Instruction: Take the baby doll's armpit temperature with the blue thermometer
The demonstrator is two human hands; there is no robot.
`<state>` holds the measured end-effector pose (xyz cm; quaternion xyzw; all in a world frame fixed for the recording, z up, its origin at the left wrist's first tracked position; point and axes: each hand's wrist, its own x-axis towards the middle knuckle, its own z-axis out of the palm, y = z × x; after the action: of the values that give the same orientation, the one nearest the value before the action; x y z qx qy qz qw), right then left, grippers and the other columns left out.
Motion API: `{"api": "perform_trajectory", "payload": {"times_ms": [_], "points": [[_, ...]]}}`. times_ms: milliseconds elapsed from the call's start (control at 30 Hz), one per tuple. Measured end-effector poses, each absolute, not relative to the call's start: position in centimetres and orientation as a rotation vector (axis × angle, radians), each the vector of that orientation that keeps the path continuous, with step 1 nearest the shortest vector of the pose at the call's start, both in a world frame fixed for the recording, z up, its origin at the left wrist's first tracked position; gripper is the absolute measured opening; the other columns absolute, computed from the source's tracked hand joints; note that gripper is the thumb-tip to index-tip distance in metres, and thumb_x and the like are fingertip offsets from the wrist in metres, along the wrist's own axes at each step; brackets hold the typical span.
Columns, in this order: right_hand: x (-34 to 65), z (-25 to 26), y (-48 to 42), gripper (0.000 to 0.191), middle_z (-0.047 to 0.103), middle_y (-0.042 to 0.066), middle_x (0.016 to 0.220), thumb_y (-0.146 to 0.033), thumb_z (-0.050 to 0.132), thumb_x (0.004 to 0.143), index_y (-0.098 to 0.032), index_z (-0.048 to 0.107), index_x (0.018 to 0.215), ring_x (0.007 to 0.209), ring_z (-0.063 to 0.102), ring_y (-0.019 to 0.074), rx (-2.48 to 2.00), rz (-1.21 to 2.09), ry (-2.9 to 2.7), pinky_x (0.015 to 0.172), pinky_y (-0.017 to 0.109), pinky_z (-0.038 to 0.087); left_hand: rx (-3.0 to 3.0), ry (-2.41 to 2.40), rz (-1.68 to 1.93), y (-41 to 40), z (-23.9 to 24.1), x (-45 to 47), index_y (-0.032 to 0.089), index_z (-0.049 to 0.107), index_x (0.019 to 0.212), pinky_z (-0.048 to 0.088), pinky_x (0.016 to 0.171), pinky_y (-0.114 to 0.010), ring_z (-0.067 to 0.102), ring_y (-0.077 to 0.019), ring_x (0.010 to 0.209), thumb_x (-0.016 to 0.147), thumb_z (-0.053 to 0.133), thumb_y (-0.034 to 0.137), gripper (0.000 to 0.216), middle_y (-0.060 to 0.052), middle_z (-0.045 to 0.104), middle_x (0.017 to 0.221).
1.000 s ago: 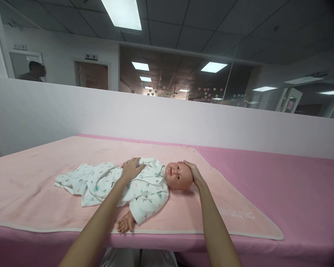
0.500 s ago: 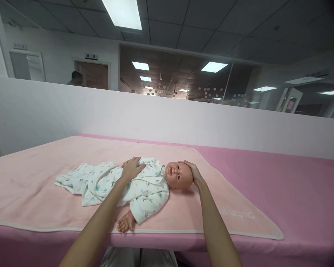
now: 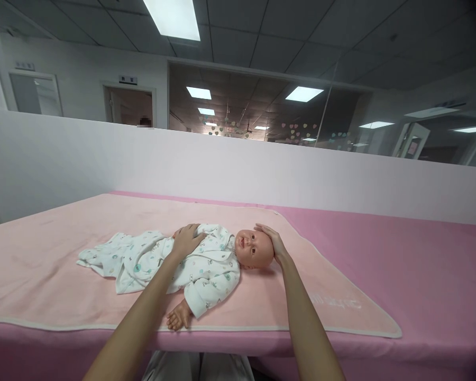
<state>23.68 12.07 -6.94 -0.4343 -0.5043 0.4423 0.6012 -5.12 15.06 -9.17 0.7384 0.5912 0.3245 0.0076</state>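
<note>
Crosswise, the doll is touched at its middle by the left hand, at its crown, rightward, by the right hand.
Fingers are loosely open, nothing gripped; a peach blanket is spread beneath, a white wall set beyond.

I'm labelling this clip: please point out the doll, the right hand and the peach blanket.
Doll (image 3: 207,264), head view, clothed torso.
Right hand (image 3: 275,242), head view, back of hand.
Peach blanket (image 3: 47,254), head view, bare area at picture's left.
</note>
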Motion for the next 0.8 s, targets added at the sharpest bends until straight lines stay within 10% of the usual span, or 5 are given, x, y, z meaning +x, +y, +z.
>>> {"api": "perform_trajectory", "payload": {"times_ms": [167,800], "points": [[23.6,-6.9,11.7,0.032,0.067,0.006,0.087,-0.043,0.056,0.066,-0.016,0.065,0.08,0.083,0.061,0.0241,-1.013,1.218,-1.209,0.076,0.033,0.047,2.168,1.685,1.214,14.1,-8.6,-5.4,0.021,0.053,0.11,0.031,0.093,-0.036,0.047,-0.024,0.108,0.076,0.046,0.042,0.04,-0.005,0.054,0.117],[23.3,-7.2,12.3,0.029,0.065,0.006,0.091,-0.039,0.046,0.068,-0.02,0.061,0.083,0.091,0.055,0.0232,-1.188,0.295,-0.919,0.076,0.031,0.04,2.278,1.144,1.077,11.4,-7.2,-3.6,0.021,0.069,0.078,0.038,0.059,-0.025,0.053,-0.0168,0.067,0.061,0.061,0.047,0.032,-0.002,0.064,0.075]]}}
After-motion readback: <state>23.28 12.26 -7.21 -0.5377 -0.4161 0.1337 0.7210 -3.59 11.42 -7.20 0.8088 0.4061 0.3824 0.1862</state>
